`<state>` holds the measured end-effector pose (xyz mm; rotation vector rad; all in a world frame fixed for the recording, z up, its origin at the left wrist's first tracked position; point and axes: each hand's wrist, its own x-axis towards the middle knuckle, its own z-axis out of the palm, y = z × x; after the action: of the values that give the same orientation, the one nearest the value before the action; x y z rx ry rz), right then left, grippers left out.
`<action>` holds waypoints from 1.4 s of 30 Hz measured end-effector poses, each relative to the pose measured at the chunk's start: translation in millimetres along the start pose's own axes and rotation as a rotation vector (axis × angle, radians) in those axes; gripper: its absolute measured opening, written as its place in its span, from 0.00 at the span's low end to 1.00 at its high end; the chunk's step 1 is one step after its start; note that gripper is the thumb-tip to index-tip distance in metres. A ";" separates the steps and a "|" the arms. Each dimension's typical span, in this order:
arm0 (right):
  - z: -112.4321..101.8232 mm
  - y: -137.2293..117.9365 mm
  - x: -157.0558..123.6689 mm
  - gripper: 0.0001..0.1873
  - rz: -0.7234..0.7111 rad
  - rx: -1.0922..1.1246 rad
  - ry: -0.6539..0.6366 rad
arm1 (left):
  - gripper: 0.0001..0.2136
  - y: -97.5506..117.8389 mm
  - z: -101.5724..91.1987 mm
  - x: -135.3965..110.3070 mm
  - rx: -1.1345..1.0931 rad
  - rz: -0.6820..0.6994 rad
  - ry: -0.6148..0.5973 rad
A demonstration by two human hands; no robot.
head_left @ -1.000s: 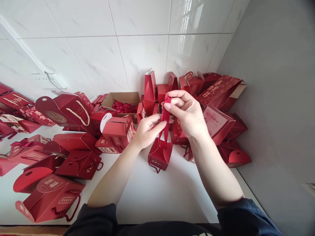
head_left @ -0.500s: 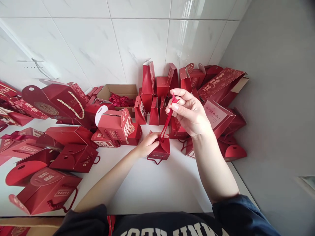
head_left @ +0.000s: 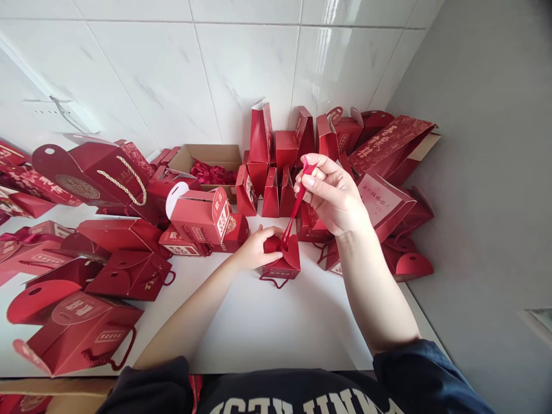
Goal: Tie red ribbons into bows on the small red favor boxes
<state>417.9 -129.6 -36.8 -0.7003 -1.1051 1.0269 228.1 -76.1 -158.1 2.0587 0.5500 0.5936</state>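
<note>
A small red gift box stands on the white table in front of me, a dark red cord handle drooping from its front. My left hand holds its top, thumb and forefinger set apart on either side of the middle. Between them a red ribbon rises, slanting up to the right in narrow strands. Its upper end is pinched by the thumb and fingers of my right hand, raised above the box. How the ribbon passes into the box top is hard to make out.
Behind stands a cardboard box with red ribbons inside. Red gift boxes crowd the left, among them one with a gold-white rope handle. Several tall red boxes line the tiled wall. A grey panel bounds the right.
My left hand has opened its thumb and forefinger wider around the ribbon's base on the box top. My right hand keeps its pinch, nearly in place. The view has shifted slightly.
</note>
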 end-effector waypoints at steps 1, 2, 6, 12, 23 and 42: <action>0.6 -0.5 -0.4 0.18 0.000 -0.004 0.004 | 0.20 2.2 -0.8 0.5 0.036 0.003 0.003; 1.1 -0.9 -0.8 0.19 0.001 -0.009 0.008 | 0.20 4.4 -1.7 1.2 0.066 0.007 0.001; 1.6 -2.6 -1.6 0.19 -0.003 -0.026 0.013 | 0.18 11.1 -8.4 4.7 0.092 0.039 -0.059; -0.5 -4.4 -3.0 0.18 -0.007 -0.030 0.011 | 0.10 11.8 -21.9 16.1 -0.192 0.066 -0.244; -2.1 -6.6 -4.3 0.17 0.007 -0.032 -0.003 | 0.08 7.3 -26.4 22.3 -0.142 -0.008 -0.252; 4.0 1.7 0.7 0.16 -0.165 -0.212 0.071 | 0.07 4.6 -7.4 14.5 -0.028 -0.064 -0.074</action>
<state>413.7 -128.3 -36.8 -0.7948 -1.1990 0.7464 235.7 -65.2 -147.7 2.0201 0.5592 0.4831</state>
